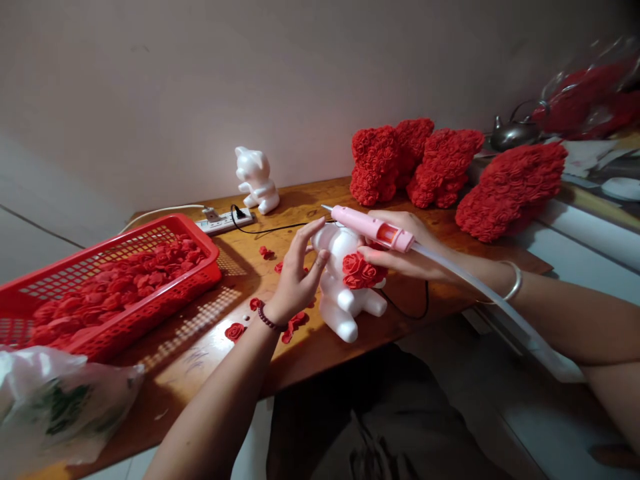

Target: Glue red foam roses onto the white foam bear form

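A white foam bear stands on the wooden table, with a patch of red foam roses stuck on its side. My left hand rests against the bear's head with fingers spread. My right hand grips a pink glue gun, its tip pointing left above the bear, a glue stick trailing from the back. A few loose red roses lie on the table by my left wrist.
A red basket full of roses sits at left, with a plastic bag in front. A bare white bear and power strip stand by the wall. Rose-covered bears and a heart lie at right.
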The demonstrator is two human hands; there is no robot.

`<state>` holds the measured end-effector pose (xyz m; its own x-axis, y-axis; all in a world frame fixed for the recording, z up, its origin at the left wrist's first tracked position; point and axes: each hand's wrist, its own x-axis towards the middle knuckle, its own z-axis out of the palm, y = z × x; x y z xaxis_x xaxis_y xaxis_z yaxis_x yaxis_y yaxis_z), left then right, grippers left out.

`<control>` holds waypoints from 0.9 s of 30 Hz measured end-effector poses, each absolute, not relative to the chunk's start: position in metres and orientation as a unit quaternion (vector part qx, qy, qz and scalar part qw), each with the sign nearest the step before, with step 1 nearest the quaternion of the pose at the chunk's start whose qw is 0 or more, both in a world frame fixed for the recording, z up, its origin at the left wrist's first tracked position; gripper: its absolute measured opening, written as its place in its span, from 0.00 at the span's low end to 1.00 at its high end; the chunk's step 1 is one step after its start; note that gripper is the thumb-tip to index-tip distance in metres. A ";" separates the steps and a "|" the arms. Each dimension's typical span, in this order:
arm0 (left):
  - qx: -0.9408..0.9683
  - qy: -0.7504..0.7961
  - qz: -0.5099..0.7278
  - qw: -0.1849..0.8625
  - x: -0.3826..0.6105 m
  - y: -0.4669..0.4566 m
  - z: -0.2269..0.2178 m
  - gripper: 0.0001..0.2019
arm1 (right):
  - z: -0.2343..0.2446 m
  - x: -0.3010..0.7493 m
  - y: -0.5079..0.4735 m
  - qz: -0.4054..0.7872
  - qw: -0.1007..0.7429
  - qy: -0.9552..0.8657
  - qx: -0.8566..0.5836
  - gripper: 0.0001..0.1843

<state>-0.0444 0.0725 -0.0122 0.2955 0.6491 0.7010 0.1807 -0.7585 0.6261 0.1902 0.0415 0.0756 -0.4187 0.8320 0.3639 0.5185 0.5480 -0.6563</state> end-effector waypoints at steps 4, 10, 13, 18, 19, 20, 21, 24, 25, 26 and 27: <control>0.770 0.271 0.531 0.230 -0.045 0.073 -0.013 0.24 | 0.068 0.192 0.045 0.256 0.368 -0.804 -0.392 0.11; 0.770 0.267 0.529 0.236 -0.045 0.074 -0.014 0.25 | 0.076 0.194 0.041 0.316 0.408 -0.759 -0.397 0.14; 0.771 0.266 0.527 0.237 -0.045 0.074 -0.013 0.25 | 0.085 0.197 0.038 0.346 0.430 -0.727 -0.407 0.14; 0.772 0.269 0.524 0.238 -0.045 0.073 -0.013 0.25 | 0.077 0.200 0.048 0.420 0.371 -0.741 -0.371 0.20; 0.773 0.267 0.523 0.240 -0.045 0.073 -0.013 0.25 | 0.073 0.200 0.051 0.428 0.365 -0.737 -0.375 0.20; 0.774 0.265 0.521 0.242 -0.045 0.073 -0.014 0.25 | 0.069 0.199 0.053 0.434 0.363 -0.733 -0.379 0.21; 0.776 0.263 0.520 0.242 -0.045 0.073 -0.014 0.25 | 0.066 0.198 0.055 0.437 0.360 -0.731 -0.380 0.21; 0.776 0.264 0.521 0.238 -0.045 0.074 -0.015 0.25 | 0.064 0.195 0.055 0.425 0.352 -0.741 -0.383 0.20; 0.776 0.266 0.522 0.235 -0.045 0.074 -0.015 0.25 | 0.064 0.195 0.054 0.412 0.350 -0.746 -0.390 0.20; 0.776 0.269 0.522 0.232 -0.046 0.074 -0.015 0.25 | 0.066 0.195 0.053 0.391 0.353 -0.749 -0.401 0.19; 0.776 0.271 0.520 0.231 -0.046 0.075 -0.015 0.25 | 0.067 0.195 0.052 0.374 0.359 -0.749 -0.413 0.19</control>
